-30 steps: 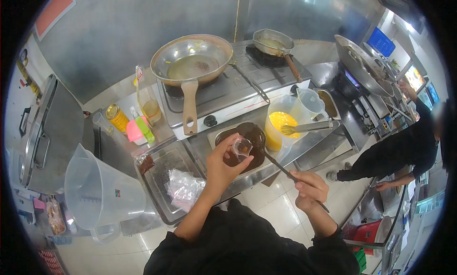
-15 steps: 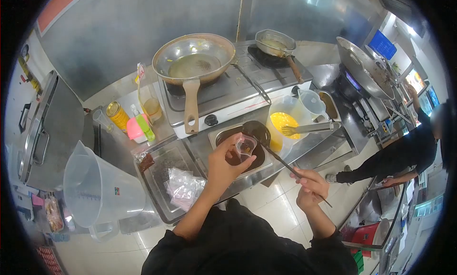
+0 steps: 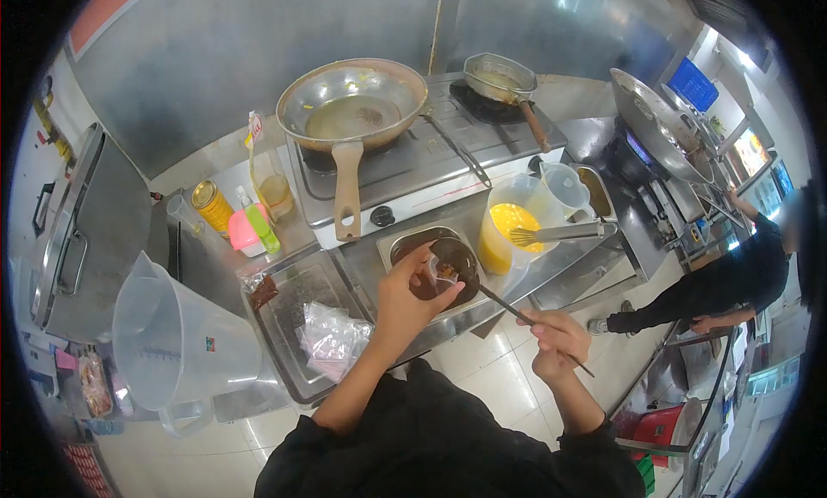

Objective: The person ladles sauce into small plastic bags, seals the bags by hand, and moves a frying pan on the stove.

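Observation:
My left hand (image 3: 412,293) is closed around a small clear plastic bag (image 3: 444,272), holding its mouth apart, with some dark contents inside. In my right hand (image 3: 558,343) is the long thin handle of a ladle (image 3: 506,307). The ladle's dark, sauce-coated bowl is tipped against the bag's mouth. Both are above a rectangular metal pan (image 3: 384,249) of dark brown sauce set on the counter. A stack of flat clear bags (image 3: 334,336) lies on a metal tray (image 3: 293,284) left of my left forearm.
Behind the sauce stands a stove with a large frying pan (image 3: 348,188) and a small pot (image 3: 500,77). A plastic jug of yellow liquid (image 3: 508,231) with a whisk (image 3: 564,232) stands right. A big clear pitcher (image 3: 164,343) is left; another person (image 3: 732,274) is far right.
The ladle's bowl has moved left and tilted at the bag's mouth, from beside it before. My right hand has shifted slightly left. My left hand stays nearly still.

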